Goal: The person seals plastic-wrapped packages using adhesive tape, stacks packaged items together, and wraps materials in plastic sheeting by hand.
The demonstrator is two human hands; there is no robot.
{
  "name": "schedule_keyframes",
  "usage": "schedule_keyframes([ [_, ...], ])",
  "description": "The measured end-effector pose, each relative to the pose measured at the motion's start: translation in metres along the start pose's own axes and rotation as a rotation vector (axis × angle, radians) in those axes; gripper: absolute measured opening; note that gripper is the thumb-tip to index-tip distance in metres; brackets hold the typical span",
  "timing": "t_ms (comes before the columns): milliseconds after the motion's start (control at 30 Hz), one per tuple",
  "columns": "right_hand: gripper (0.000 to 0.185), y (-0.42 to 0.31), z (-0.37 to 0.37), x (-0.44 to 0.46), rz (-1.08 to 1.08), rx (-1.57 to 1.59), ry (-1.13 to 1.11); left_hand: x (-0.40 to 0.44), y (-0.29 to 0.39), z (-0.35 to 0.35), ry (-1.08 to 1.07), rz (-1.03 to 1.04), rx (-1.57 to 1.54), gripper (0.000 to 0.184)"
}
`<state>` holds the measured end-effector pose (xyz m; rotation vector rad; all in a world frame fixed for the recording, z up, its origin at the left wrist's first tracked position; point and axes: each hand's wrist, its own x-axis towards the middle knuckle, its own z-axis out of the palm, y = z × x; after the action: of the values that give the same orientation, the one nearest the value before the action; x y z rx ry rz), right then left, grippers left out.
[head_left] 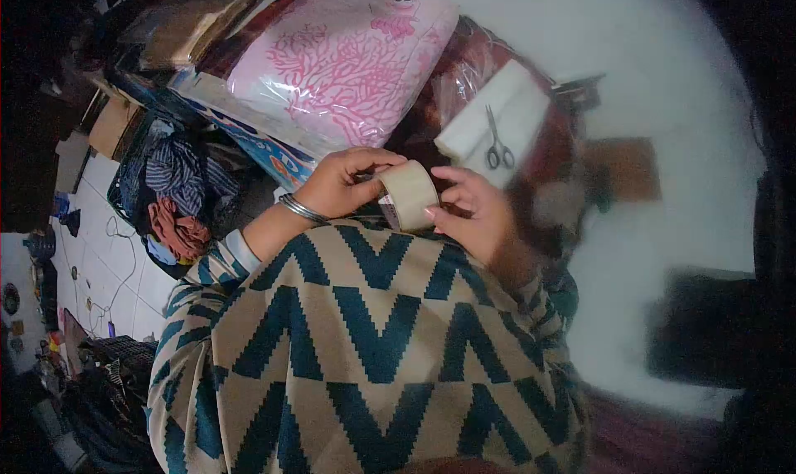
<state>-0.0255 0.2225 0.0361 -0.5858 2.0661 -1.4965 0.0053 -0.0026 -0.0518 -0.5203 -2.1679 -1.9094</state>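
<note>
A wide roll of pale, cream-coloured packing tape (410, 194) is held close in front of my body. My left hand (352, 178), with bangles at the wrist, grips the roll's left side, thumb and fingers closed on it. On the other side, my right hand (471, 213) has its thumb at the roll's lower right edge, while its fingers are bent and apart near the top. Beyond the hands lies a pink package (340, 60) with a coral print in clear plastic. Scissors (496, 142) with dark handles rest on a white folded sheet (468, 134).
At the left, a dark crate holds a striped cloth (186, 171) and a reddish cloth (176, 225). A blue printed package (257, 142) lies under the pink one. A cardboard box (114, 126) stands farther left. Cables (116, 283) run over the tiled floor.
</note>
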Motion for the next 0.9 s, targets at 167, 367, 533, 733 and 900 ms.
schedule_keyframes([
  [167, 0.045, 0.003, 0.001, 0.001, -0.114, -0.058, -0.036, 0.000, 0.000, 0.000, 0.013, -0.013, -0.094, 0.040],
  [367, 0.033, -0.005, -0.003, -0.003, -0.274, -0.321, 0.052, 0.001, -0.001, -0.001, 0.012, -0.002, 0.033, 0.040],
  [533, 0.027, 0.005, -0.007, 0.003, -0.352, -0.378, 0.051, 0.002, 0.006, -0.007, -0.091, -0.060, 0.154, 0.039],
  [733, 0.029, 0.000, -0.007, 0.009, -0.420, -0.483, 0.062, 0.004, 0.014, -0.008, -0.100, -0.089, 0.203, 0.038],
  [900, 0.035, -0.011, -0.002, 0.013, -0.563, -0.657, -0.028, 0.003, 0.011, -0.005, -0.110, -0.128, 0.191, 0.038],
])
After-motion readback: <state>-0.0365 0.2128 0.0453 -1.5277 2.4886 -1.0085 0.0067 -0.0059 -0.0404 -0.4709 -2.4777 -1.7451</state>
